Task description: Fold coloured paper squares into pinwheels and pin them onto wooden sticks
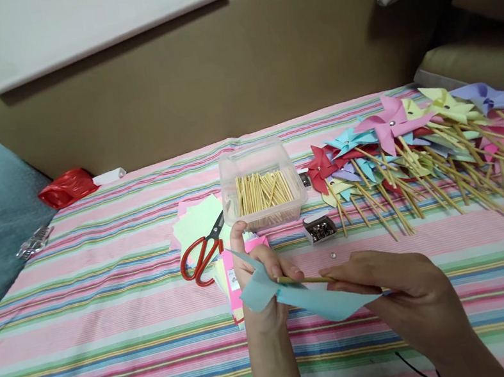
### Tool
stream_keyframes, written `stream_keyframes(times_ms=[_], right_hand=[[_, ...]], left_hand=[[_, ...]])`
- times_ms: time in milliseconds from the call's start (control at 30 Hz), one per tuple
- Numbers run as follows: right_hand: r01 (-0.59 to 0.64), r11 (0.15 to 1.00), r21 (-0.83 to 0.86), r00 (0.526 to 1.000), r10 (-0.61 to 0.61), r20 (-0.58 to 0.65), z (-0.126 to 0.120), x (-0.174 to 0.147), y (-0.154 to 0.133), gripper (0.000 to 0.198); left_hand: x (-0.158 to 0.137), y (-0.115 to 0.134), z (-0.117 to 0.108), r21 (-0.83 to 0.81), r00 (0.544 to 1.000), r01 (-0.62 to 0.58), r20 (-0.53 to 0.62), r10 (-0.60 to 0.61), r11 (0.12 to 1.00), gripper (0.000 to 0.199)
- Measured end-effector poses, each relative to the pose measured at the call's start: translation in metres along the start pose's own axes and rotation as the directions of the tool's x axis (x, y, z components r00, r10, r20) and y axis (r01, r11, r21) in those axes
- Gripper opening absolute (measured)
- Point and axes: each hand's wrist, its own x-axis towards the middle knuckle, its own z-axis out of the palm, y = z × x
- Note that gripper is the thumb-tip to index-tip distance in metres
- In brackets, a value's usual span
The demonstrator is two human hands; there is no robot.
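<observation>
Between my two hands is a light blue paper pinwheel (330,302), seen nearly edge-on, with a thin wooden stick (311,279) meeting it near its centre. My left hand (260,265) holds the pinwheel near its centre, the index finger pointing up and the other fingers curled by the stick's end. My right hand (402,292) pinches the stick from the right, and a blade of the blue paper reaches under its fingers. Just beyond sits a small open box of metal thumbtacks (322,230), with one loose tack (333,255) on the cloth.
A clear plastic tub (267,218) of wooden sticks stands ahead. Red-handled scissors (202,259) lie on pale green paper (199,220), beside a stack of coloured sheets (232,283). Finished pinwheels (392,125) are heaped at right. A red plastic bag (67,188) lies far left on the striped cloth (109,317).
</observation>
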Motion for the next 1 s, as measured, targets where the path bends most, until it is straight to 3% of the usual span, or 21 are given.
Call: stream_keyframes(times_ms=[167,433,533,700,1000], right_hand=[[0.009,1.0,-0.026,1.0,-0.008,0.01,0.001,-0.002,0.001,0.028],[-0.004,1.0,-0.017,1.0,0.004,0.007,0.003,-0.002,-0.001,0.026],[-0.004,1.0,-0.023,1.0,0.004,0.006,0.003,-0.002,-0.001,0.025],[-0.012,0.999,-0.035,1.0,0.012,0.006,0.001,-0.005,0.002,0.028],[0.0,0.999,-0.038,1.0,0.001,0.009,0.002,-0.003,-0.001,0.029]], left_hand=[[0.001,-0.001,0.0,-0.006,0.999,-0.042,-0.019,0.042,0.999,0.078],[0.001,-0.002,0.003,-0.034,0.998,-0.055,-0.034,0.054,0.998,0.085],[-0.001,-0.003,0.003,-0.029,0.996,-0.065,-0.064,0.063,0.997,0.077],[-0.002,-0.003,0.004,-0.002,0.995,-0.039,-0.091,0.039,0.999,0.046],[0.002,0.002,0.012,0.036,0.993,-0.12,-0.009,0.12,0.992,0.073]])
